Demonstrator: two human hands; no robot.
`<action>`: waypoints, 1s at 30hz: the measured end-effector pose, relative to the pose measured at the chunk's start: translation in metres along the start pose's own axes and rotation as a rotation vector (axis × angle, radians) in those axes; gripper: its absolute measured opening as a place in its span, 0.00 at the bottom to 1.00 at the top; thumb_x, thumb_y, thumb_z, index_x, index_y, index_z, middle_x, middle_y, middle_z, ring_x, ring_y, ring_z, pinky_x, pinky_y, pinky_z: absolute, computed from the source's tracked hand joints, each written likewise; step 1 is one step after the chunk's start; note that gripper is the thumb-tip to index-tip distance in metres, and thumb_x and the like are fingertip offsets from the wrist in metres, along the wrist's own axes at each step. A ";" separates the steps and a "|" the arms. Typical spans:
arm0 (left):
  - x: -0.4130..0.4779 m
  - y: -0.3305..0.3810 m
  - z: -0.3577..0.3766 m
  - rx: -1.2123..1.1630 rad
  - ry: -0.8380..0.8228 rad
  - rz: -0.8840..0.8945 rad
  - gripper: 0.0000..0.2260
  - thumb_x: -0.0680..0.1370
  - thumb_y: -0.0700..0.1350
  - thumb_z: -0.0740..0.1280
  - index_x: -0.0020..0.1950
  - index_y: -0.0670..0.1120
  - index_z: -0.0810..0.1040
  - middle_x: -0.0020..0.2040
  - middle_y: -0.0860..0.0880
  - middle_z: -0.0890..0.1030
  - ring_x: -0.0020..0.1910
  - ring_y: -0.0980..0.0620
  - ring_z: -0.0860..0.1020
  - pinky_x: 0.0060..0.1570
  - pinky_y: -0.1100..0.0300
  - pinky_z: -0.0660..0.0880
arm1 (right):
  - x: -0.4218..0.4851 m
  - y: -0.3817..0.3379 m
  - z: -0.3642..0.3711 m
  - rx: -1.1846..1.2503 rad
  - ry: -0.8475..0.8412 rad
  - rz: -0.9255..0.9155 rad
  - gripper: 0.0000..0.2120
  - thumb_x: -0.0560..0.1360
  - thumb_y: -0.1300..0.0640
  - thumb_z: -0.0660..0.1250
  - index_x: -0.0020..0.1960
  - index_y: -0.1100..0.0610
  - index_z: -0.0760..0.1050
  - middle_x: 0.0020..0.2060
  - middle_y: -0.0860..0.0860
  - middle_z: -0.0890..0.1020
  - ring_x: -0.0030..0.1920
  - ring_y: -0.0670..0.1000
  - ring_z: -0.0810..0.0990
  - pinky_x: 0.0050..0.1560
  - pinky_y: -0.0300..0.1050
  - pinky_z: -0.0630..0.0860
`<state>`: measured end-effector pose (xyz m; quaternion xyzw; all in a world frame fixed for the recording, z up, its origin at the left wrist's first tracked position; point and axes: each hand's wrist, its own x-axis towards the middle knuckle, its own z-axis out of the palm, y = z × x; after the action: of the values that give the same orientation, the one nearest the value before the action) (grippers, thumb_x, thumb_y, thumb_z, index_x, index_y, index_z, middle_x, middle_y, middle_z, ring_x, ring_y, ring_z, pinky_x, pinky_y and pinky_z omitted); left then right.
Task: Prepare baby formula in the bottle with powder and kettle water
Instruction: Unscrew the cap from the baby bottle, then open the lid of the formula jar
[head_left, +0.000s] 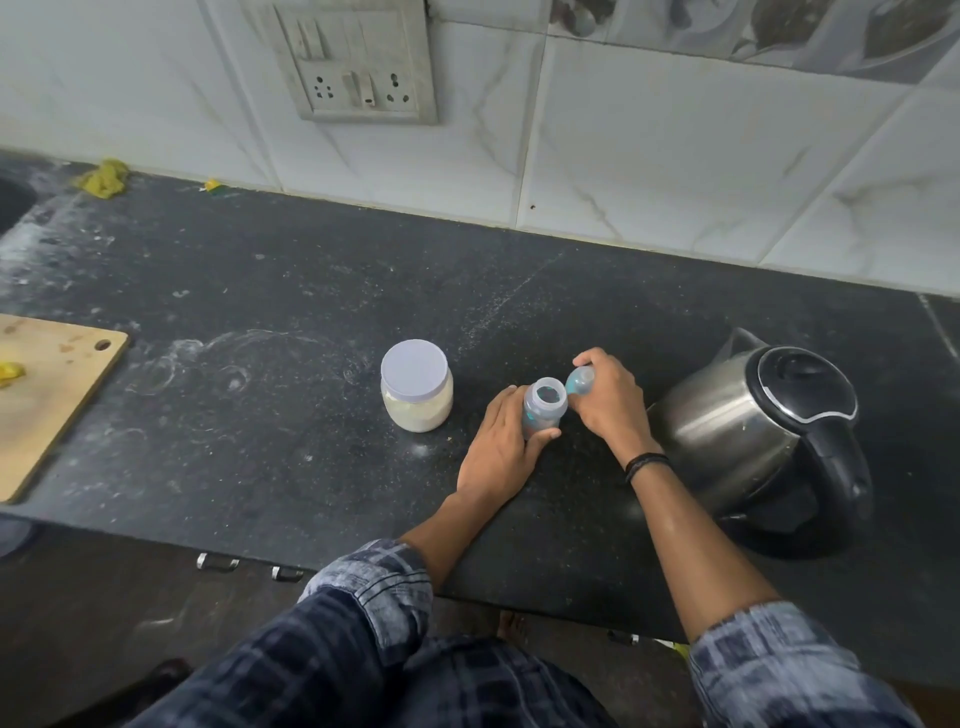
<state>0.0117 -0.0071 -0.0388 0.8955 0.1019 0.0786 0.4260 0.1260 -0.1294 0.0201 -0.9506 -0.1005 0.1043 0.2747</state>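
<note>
A small clear baby bottle (543, 410) stands upright on the black counter (291, 395), its mouth uncovered. My left hand (501, 449) wraps around its body from the left. Just right of the bottle, my right hand (608, 400) holds the blue bottle cap (579, 382) a little off the mouth. A clear jar of pale powder (416, 387) with a white lid on stands to the left of the bottle. A steel kettle (753, 431) with a black lid and handle sits to the right, lid closed.
A wooden cutting board (47, 395) lies at the left edge with a yellow scrap on it. A yellow cloth (104, 177) sits at the back left by the tiled wall. A socket panel (358, 62) is on the wall.
</note>
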 end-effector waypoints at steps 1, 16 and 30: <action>0.000 0.000 -0.001 0.003 -0.001 0.003 0.29 0.83 0.57 0.65 0.79 0.45 0.62 0.79 0.47 0.65 0.80 0.52 0.58 0.77 0.55 0.58 | 0.000 0.001 0.001 0.003 -0.007 -0.001 0.20 0.72 0.65 0.72 0.62 0.54 0.76 0.60 0.53 0.80 0.58 0.60 0.80 0.49 0.46 0.69; 0.000 -0.001 -0.001 -0.071 -0.010 -0.055 0.30 0.81 0.59 0.66 0.79 0.49 0.62 0.79 0.52 0.64 0.80 0.57 0.54 0.76 0.52 0.62 | -0.024 -0.011 -0.040 -0.107 -0.044 -0.136 0.34 0.73 0.71 0.68 0.76 0.54 0.68 0.70 0.54 0.70 0.65 0.58 0.76 0.62 0.50 0.73; -0.047 0.001 -0.036 -0.104 0.429 0.098 0.29 0.78 0.51 0.75 0.74 0.45 0.67 0.74 0.52 0.67 0.76 0.61 0.60 0.75 0.67 0.57 | -0.052 -0.072 -0.060 -0.013 0.042 -0.326 0.19 0.79 0.56 0.71 0.69 0.53 0.78 0.65 0.49 0.76 0.62 0.52 0.78 0.57 0.43 0.72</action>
<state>-0.0418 0.0078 -0.0183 0.8390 0.1424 0.2932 0.4356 0.0817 -0.1130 0.1167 -0.9253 -0.2485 0.0379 0.2839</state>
